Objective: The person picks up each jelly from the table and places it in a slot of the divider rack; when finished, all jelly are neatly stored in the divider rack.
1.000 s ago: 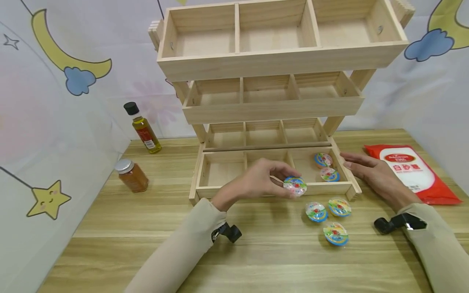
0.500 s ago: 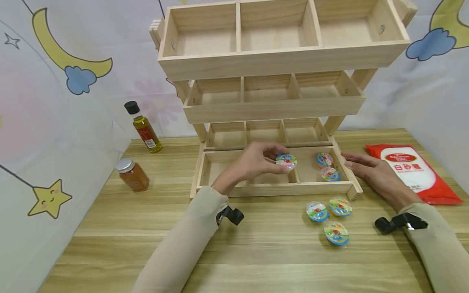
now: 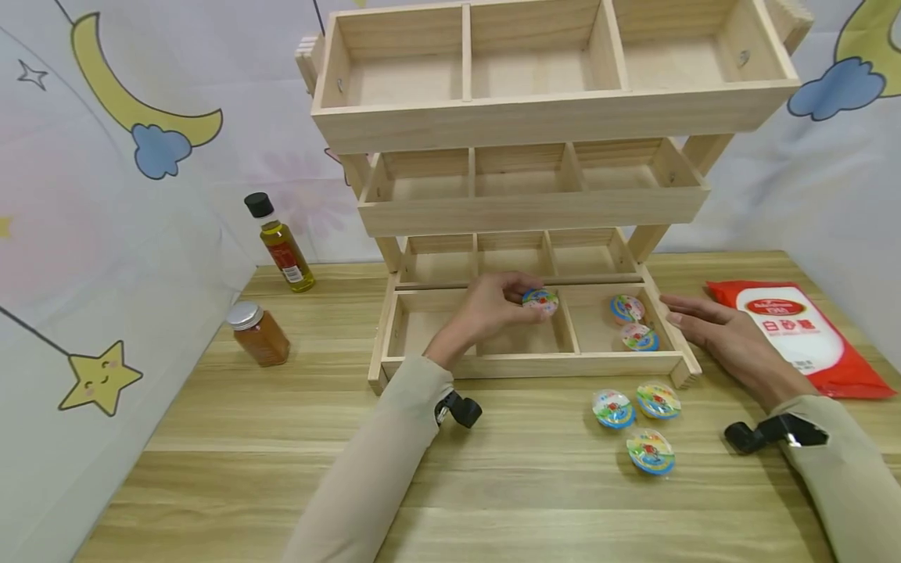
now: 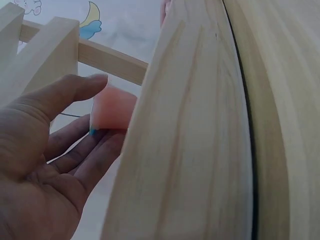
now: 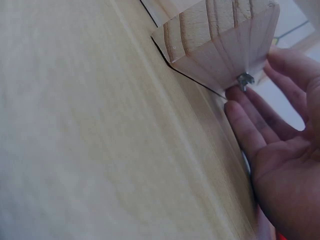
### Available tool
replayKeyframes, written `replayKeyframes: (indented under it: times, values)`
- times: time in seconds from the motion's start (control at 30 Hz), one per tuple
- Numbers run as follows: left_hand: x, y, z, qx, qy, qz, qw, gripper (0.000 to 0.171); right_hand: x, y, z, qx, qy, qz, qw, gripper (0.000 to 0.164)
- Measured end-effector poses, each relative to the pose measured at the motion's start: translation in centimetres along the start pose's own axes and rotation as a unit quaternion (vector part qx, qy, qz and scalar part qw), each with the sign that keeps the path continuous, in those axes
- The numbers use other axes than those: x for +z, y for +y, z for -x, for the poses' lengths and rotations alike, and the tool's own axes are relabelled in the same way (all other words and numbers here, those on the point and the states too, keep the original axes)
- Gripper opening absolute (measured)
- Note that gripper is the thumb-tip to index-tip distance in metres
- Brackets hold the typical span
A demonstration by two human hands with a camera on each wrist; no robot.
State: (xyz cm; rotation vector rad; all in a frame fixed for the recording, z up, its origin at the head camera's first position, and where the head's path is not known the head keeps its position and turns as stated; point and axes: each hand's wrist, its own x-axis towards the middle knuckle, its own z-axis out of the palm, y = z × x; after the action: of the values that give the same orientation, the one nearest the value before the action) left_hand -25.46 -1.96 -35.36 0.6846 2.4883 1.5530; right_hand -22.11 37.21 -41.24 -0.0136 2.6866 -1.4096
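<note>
My left hand [image 3: 493, 305] pinches a small jelly cup [image 3: 540, 301] between thumb and fingers, over the middle compartment of the rack's lowest front tray [image 3: 507, 366]. In the left wrist view the jelly cup [image 4: 112, 107] shows its pink body, partly behind the tray's wooden front wall [image 4: 175, 125]. Two more jelly cups [image 3: 639, 338] lie in that tray's right compartment. Several others [image 3: 651, 451] lie on the table in front of it. My right hand [image 3: 732, 340] rests its fairly straight fingers against the rack's right side [image 5: 220, 55], beside a metal bolt.
Higher tiers of the wooden rack [image 3: 535, 125] overhang the lowest tray. A red and white bag [image 3: 795, 336] lies to the right of my right hand. On the left stand an oil bottle [image 3: 285, 250] and a jar [image 3: 259, 336] with a silver lid.
My left hand has carried the jelly cup from in front of the tray, back and leftward to over its middle compartment. The right hand stays at the rack's side. The head view shifts slightly.
</note>
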Motion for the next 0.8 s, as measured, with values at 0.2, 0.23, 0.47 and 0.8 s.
replayKeyframes:
  times: [0.2,0.23,0.47,0.8]
  values:
    - [0.8,-0.5,-0.7,-0.013,0.032,0.0,0.9994,0.045,0.0,-0.1,0.0,0.008,-0.003,0.002,1.0,0.064]
    - [1.0,-0.5,-0.8,-0.015,0.036,0.002,0.9992,0.045,0.0,-0.1,0.0,0.009,-0.003,0.002,1.0,0.065]
    - [1.7,-0.5,-1.3,-0.025,0.047,-0.003,0.9986,0.044,0.0,0.0,0.0,0.0,-0.004,0.0,1.0,0.064]
    - [2.4,-0.8,-1.3,-0.036,0.066,-0.033,0.9966,0.042,-0.1,0.0,0.1,0.004,-0.003,-0.002,1.0,0.065]
